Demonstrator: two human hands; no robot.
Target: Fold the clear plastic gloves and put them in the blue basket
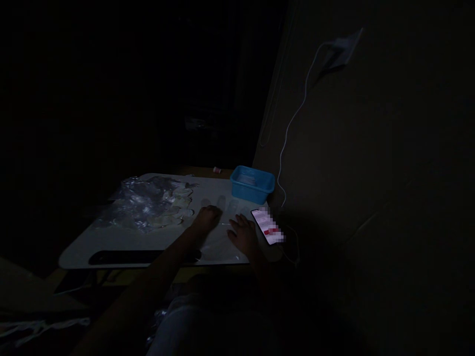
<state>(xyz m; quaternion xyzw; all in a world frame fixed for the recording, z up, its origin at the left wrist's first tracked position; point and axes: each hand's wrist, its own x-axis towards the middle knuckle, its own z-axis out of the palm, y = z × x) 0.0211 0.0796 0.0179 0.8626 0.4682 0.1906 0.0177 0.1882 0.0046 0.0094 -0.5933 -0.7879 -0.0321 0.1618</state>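
Note:
In dim light, my left hand [208, 219] rests over the white tabletop [141, 240] with its fingers curled in. Whatever those fingers hold, if anything, is too dark to make out. To its right lies my right hand [244, 235], palm down with the fingers apart. A thin pale line shows between the two hands, and a clear, shiny sheet that looks like plastic [218, 246] seems to lie below them. Just right of my right hand, a lit phone [267, 227] lies on the table's edge.
A blue plastic basket [252, 193] stands at the back right. Crumpled clear plastic [144, 200] with pale pieces [181, 202] covers the left side. Beyond the table is a small pink and white item [217, 170]. A white cable [286, 133] hangs along the right wall.

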